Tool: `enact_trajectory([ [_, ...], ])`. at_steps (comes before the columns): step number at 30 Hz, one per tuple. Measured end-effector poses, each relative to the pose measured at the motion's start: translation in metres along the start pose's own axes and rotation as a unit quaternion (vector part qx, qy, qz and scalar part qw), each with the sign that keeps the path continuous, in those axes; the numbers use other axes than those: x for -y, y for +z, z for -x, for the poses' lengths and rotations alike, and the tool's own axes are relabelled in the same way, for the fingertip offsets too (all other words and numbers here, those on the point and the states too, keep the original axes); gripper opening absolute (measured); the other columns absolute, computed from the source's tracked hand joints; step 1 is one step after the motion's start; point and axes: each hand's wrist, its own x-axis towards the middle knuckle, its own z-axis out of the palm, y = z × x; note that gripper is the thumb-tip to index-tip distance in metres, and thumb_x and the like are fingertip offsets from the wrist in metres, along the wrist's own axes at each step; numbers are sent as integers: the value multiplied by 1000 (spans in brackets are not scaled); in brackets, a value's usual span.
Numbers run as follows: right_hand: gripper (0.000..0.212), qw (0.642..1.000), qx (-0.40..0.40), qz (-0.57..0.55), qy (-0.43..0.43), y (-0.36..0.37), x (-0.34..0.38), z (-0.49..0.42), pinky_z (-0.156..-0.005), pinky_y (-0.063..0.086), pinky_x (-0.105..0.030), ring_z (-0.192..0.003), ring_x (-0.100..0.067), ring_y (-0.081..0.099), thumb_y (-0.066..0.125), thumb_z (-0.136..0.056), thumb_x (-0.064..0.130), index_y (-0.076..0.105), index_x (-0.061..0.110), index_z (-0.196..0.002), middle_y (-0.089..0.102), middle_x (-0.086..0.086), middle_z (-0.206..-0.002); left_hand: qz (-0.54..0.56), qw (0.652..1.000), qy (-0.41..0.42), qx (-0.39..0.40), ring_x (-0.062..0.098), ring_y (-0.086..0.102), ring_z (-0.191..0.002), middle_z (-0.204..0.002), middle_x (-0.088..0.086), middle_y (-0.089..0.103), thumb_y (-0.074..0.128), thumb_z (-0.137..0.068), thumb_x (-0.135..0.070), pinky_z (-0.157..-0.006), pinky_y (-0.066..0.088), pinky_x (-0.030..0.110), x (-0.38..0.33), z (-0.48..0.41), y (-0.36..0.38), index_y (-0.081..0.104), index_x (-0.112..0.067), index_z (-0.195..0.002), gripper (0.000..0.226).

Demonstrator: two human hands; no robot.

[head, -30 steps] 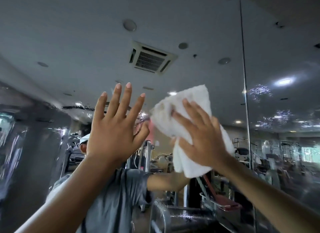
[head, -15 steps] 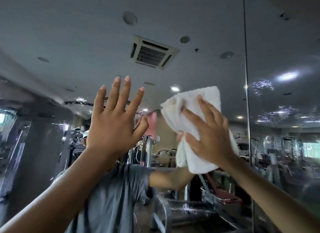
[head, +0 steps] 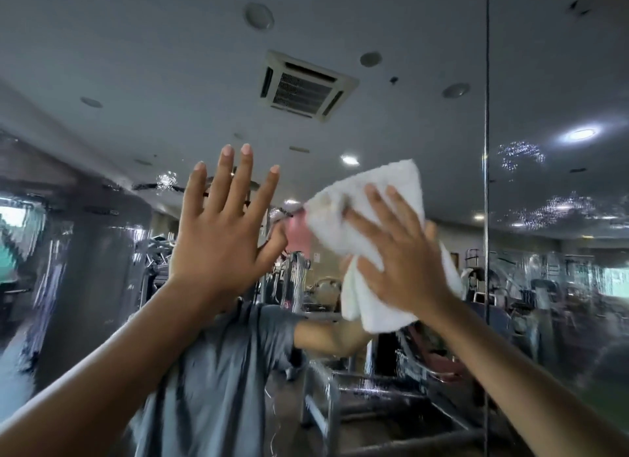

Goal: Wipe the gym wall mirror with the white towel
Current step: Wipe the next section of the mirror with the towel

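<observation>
One wide-angle camera, worn on the person's head, faces the gym wall mirror point(head: 136, 65) from close up and tilts upward. The left hand point(head: 218, 252) and right hand point(head: 401, 259) sit mid-frame, with reflected ceiling above them and a panel seam point(head: 486, 116) right of the right hand.

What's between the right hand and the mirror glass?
In the head view, a crumpled white cloth towel lies between the right hand and the large glass wall mirror; the hand's straight fingers press it to the glass.
</observation>
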Motion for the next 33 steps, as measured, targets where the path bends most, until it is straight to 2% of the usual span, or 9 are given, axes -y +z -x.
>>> enact_trajectory([
  [5,65,971,-30,-40,232,-7,-5,-64,-113,21,-66,-154,-24,6,34,-95,53,20,41,-157,5,6,-168,9,1000,-9,-11,37,10,-154,-165,21,13,22,-100,-52,-123,7,56,-5,8,-1,27,-14,-158,70],
  [7,65,975,-46,-23,215,-4,17,-72,-115,20,-65,-154,-25,4,34,-97,53,19,38,-158,4,3,-168,13,999,6,-37,37,15,-153,-164,22,19,26,-100,-52,-122,10,56,-6,16,0,32,-14,-156,68],
  [13,70,1000,-3,-6,1,6,40,21,-106,36,-63,-154,-23,10,37,-91,56,28,35,-156,13,0,-168,4,999,18,-34,36,18,-152,-163,21,20,24,-102,-52,-121,15,58,-5,29,-2,32,-11,-156,69],
  [17,65,988,-23,-35,152,0,-5,4,-109,31,-67,-153,-20,8,35,-93,50,26,37,-156,12,4,-167,-3,1000,9,-11,36,12,-153,-165,22,15,26,-99,-52,-122,11,58,-8,29,0,27,-12,-158,72],
  [20,67,966,-44,-43,252,-2,11,-35,-114,25,-63,-154,-23,6,32,-94,51,23,36,-158,8,3,-168,9,1000,4,-17,34,14,-153,-165,19,18,29,-97,-52,-122,12,56,-6,29,-1,31,-14,-157,71],
  [22,68,976,-48,-31,211,1,41,-34,-114,22,-63,-155,-23,4,31,-94,52,19,36,-159,6,2,-168,20,999,6,-35,33,18,-153,-164,19,22,33,-97,-51,-122,14,55,-5,30,0,35,-14,-155,69],
  [27,70,1000,-1,-20,-8,11,61,43,-105,36,-68,-154,-25,10,38,-91,55,22,35,-156,14,-2,-168,36,999,-2,-33,32,18,-153,-164,18,23,28,-99,-53,-122,14,55,-4,31,-2,36,-15,-155,68],
  [29,70,999,10,-28,30,9,37,48,-106,31,-72,-154,-23,8,39,-90,52,20,39,-156,13,1,-168,29,999,-5,-14,33,13,-154,-165,18,16,24,-100,-52,-121,14,59,-11,44,-2,31,-16,-157,68],
  [33,66,976,-49,-48,209,3,22,-3,-112,21,-65,-154,-20,6,34,-93,50,26,36,-157,13,3,-167,18,1000,11,-15,33,15,-153,-165,16,17,20,-103,-49,-119,18,63,-23,68,2,31,-17,-157,64],
])
